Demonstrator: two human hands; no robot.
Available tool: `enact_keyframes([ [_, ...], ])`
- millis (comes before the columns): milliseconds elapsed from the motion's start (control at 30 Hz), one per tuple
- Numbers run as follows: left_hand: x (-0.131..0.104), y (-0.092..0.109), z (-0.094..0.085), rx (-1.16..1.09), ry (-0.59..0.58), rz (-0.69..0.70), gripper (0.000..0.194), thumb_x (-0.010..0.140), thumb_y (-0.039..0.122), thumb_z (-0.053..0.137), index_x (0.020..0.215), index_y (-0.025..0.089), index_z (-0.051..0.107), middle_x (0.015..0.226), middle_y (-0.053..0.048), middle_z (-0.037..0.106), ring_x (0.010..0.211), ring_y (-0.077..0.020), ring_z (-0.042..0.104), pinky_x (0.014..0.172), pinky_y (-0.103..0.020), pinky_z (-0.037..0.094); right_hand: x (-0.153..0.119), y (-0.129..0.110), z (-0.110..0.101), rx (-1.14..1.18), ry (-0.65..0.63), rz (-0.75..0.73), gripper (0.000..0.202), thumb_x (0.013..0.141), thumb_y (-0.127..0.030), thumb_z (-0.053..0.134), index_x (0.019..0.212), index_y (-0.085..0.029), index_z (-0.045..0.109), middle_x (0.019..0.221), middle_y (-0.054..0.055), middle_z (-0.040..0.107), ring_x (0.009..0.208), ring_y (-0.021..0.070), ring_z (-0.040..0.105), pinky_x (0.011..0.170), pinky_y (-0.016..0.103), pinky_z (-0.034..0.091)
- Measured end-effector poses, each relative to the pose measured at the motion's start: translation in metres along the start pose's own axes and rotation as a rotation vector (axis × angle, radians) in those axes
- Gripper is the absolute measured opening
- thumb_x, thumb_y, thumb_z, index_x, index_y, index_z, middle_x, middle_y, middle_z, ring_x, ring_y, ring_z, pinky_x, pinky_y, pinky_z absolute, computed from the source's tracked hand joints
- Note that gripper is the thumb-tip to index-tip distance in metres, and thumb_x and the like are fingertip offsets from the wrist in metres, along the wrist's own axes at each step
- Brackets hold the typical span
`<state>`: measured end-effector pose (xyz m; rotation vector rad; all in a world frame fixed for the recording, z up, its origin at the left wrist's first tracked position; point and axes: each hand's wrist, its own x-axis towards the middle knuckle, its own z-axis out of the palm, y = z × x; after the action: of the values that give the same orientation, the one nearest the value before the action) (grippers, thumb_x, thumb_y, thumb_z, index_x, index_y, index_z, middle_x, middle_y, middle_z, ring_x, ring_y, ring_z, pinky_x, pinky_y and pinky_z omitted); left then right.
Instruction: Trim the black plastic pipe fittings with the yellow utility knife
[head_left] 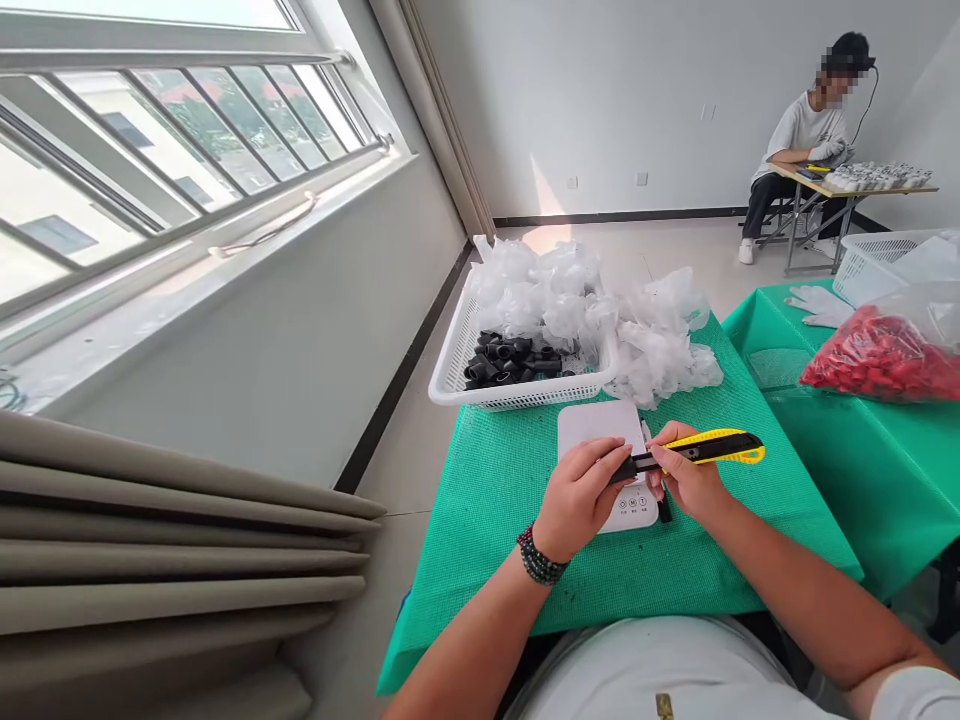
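Observation:
My right hand (694, 485) is closed around a yellow and black utility knife (724, 446), whose blade end points left. My left hand (577, 495), with a beaded bracelet at the wrist, pinches a small black fitting (622, 468). The blade end meets the fitting, or lies right beside it; the fingers partly hide the contact. Below both hands lies a white digital scale (592, 420), its lower edge showing round buttons. A thin black object (664, 510) rests by the scale's right side, mostly covered by my right hand.
A white basket (517, 397) holds black pipe-like fittings (499, 365) and clear plastic bags (536, 285). More crumpled bags (667, 340) lie beside it on the green-covered table (480, 520). Another green table bears a bag of red pieces (885, 355) and a white glove (819, 303). A co-worker (799, 130) sits farther back.

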<state>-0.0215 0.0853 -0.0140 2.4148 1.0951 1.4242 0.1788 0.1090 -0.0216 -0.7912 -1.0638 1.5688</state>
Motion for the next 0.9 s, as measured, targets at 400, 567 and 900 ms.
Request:
enact_keyframes([
  [400,0.007,0.009,-0.005,-1.060,-0.176,-0.938,0.055,0.090,0.073,0.072,0.095,0.020,0.058,0.070,-0.001,0.067,0.058,-0.0143,0.065,0.051,-0.024,0.053,-0.003,-0.007,0.005,-0.178,-0.080,-0.115,0.035,0.090,-0.054,0.078,0.088,-0.022,0.065,0.057,-0.004,0.072,0.045,0.0126,0.064,0.048,0.025,0.053],
  [567,0.008,0.006,-0.005,-0.763,-0.270,-0.706,0.055,0.086,0.060,0.082,0.115,0.020,0.060,0.088,-0.003,0.071,0.069,-0.0134,0.065,0.064,-0.027,0.057,0.006,-0.002,0.006,-0.019,-0.024,-0.043,0.042,0.083,-0.059,0.081,0.085,-0.023,0.059,0.049,-0.008,0.065,0.037,0.0104,0.056,0.041,0.022,0.045],
  [900,0.002,-0.005,-0.006,0.103,-0.067,0.121,0.038,0.103,0.012,0.056,0.141,0.019,0.060,0.109,-0.010,0.078,0.091,-0.0186,0.076,0.078,-0.026,0.062,0.009,0.011,0.004,0.059,-0.040,0.009,0.041,0.084,-0.056,0.081,0.086,-0.023,0.057,0.050,-0.008,0.064,0.038,0.0102,0.055,0.040,0.021,0.045],
])
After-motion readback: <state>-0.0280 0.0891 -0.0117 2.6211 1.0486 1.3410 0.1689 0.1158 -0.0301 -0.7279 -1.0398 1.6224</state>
